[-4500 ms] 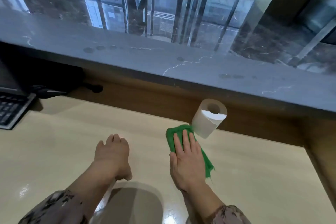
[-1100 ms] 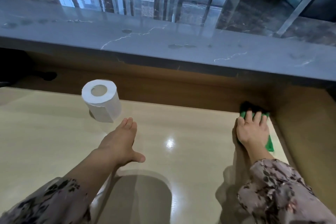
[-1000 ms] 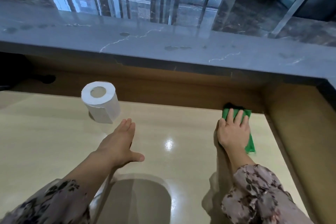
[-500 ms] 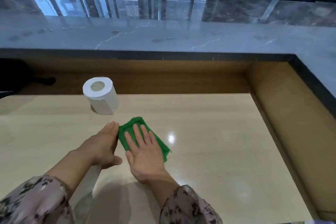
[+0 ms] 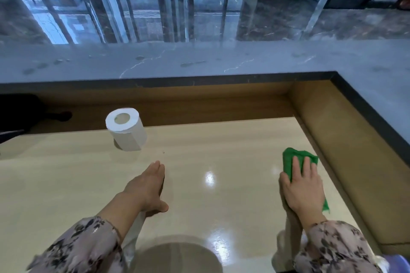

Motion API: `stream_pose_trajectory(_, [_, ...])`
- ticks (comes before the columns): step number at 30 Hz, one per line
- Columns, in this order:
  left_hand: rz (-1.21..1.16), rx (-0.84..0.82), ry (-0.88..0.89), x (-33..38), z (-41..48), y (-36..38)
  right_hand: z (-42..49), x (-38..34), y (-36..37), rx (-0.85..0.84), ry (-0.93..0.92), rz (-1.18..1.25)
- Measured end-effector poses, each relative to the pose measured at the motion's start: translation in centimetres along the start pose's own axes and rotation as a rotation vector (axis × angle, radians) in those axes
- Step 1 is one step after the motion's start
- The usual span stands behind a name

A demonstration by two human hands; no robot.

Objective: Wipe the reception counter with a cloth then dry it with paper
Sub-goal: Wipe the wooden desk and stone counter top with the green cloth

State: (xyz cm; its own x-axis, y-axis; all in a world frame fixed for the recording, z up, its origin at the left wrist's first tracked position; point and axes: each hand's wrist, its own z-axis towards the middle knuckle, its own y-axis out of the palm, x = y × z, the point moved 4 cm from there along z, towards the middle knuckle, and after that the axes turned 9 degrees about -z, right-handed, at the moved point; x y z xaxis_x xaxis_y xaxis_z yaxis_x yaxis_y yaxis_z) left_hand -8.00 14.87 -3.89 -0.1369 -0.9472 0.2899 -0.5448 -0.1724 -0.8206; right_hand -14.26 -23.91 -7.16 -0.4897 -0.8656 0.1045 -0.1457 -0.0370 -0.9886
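Head cam: right hand (image 5: 302,190), flat on the green cloth (image 5: 298,162), just swept from beside the idle, open left hand (image 5: 147,186) toward the side wall, so wiping's ongoing

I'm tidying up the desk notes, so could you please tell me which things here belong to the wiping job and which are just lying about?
In use:
green cloth under the right hand
paper roll
beige desk surface

Lying about:
dark object at far left
grey marble ledge
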Motion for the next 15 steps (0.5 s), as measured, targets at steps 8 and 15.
stream_pose_trajectory(8, [-0.019,0.007,-0.057,-3.1,-1.5,-0.5,-2.0,-6.8,-0.5,-0.101,0.212,0.055])
stream_pose_trajectory(15, [-0.073,-0.002,-0.126,-5.4,-3.0,-0.6,-7.9,-21.4,-1.1,-0.1,-0.145,0.064])
